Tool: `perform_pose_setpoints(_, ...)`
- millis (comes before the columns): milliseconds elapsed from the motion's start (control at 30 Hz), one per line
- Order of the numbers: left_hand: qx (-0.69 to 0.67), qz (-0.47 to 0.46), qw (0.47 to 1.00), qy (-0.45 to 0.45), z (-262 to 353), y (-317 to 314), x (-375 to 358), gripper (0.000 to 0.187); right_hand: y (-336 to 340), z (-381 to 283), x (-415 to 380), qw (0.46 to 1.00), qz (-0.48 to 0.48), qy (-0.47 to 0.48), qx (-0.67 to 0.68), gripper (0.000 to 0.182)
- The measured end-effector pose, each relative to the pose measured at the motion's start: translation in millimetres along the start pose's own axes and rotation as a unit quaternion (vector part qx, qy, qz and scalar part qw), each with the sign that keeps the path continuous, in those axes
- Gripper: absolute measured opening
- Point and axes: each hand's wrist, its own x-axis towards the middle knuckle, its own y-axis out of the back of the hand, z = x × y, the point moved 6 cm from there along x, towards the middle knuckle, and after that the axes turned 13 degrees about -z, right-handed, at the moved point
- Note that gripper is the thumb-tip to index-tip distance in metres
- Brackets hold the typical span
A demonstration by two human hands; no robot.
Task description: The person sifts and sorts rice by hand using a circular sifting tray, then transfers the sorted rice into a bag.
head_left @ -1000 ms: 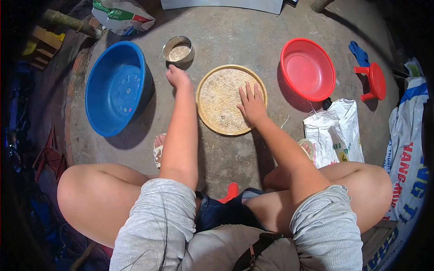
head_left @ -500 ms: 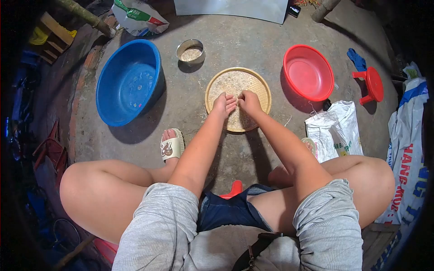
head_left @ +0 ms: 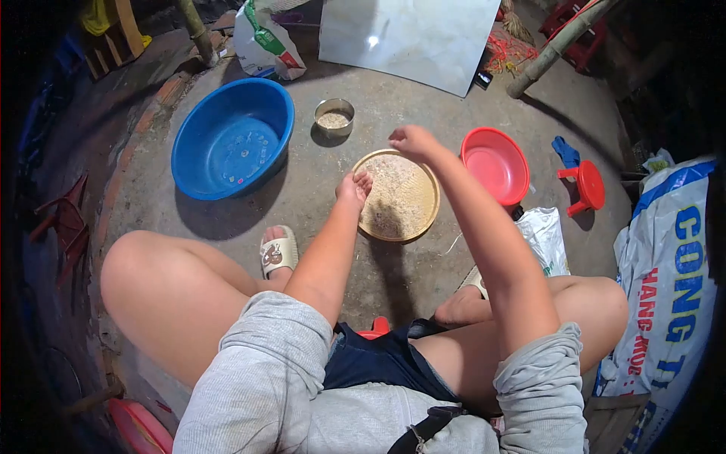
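Observation:
A round woven bamboo tray (head_left: pixel 434 198) lies on the floor in front of me, spread with pale grain or seed (head_left: pixel 395 172). At its left rim is my left hand (head_left: pixel 354 188), palm turned up and fingers loosely curled but apart, with nothing visible in it. Above the tray's far right edge hangs my right hand (head_left: pixel 412 141), thumb and fingers drawn together; anything between them is too small to make out. Beyond the tray stands a small metal bowl (head_left: pixel 335 118) partly filled with similar pale grain.
A big blue basin (head_left: pixel 231 144) stands on the left, a red basin (head_left: pixel 495 166) on the right. Farther right are a red stool (head_left: pixel 590 186), a blue cloth (head_left: pixel 566 152) and printed sacks (head_left: pixel 665 280). A white board (head_left: pixel 408 38) lies at the back, beside a bamboo pole (head_left: pixel 560 49).
My hands have moved apart: the right went up past the tray's far edge, the left drew back to its left rim. The head view has tilted up and shifted.

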Motion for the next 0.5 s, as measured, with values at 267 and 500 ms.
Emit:
perform_pose_setpoints(267, 0.062, 0.033, 0.997, 0.044, -15, 43, -22, 0.043, 11, 16, 20, 0.950, -0.103, -0.157, -0.250, 0.023)
perform_pose_setpoints(500, 0.035, -0.022, 0.997, 0.061, -19, 32, -14, 0.043, -128, 63, 60, 0.969, -0.098, 0.018, -0.228, 0.036)
